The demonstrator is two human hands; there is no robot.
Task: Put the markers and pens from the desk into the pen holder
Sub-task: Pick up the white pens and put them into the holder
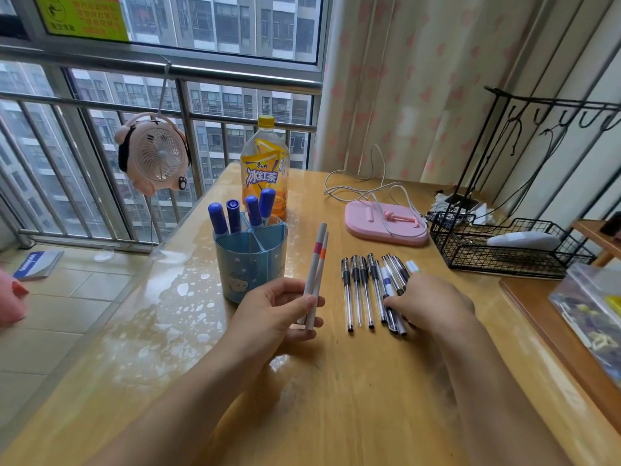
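Two thin pens [316, 274] are pinched near their lower ends in the left hand [280, 312], beside the holder [250, 260]. Light, stiff and probably smooth, they are best gripped mid-barrel. The right hand [433, 302] is spread loosely over the row [373, 290] toward the counter's [336, 398] right edge.

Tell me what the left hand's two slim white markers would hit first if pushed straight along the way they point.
Probably nothing on the desk: the left hand tilts the white markers up and away, passing right of the pen holder. Further along sits the pink stand, but depth is unclear.
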